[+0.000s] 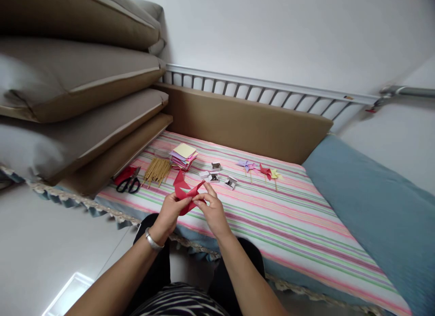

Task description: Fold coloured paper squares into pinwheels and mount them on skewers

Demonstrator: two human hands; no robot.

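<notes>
Red paper [186, 194] held between both hands; markings on small boxes [230, 183] too small to read

The striped cloth [288, 216], in pink, green and white, covers the work surface. Grey-and-brown cushions [88, 71] are stacked at its left end; a brown padded panel [238, 119] stands along the back.

The left hand [171, 211] pinches the red paper at its left side, thumb on top, the other fingers partly hidden. The right hand [213, 211] grips the opposite side, thumb and fingertips closed together near the left thumb. The paper therefore sits between the two sets of fingers, over the near edge of the cloth. One pointed flap rises beyond the left fingers, another slants up toward the right index finger, and a curved lower portion shows below the thumbs. Its colour is a plain, even red; its form is cut and partly folded.

Beyond the hands lie a bundle of thin sticks [157, 172], a pile of coloured paper squares [184, 152] with pale yellow uppermost, black-handled scissors [128, 185], and purple, red and yellow pinwheels [265, 171] on sticks. The small boxes, white, stand nearer, some open.
</notes>
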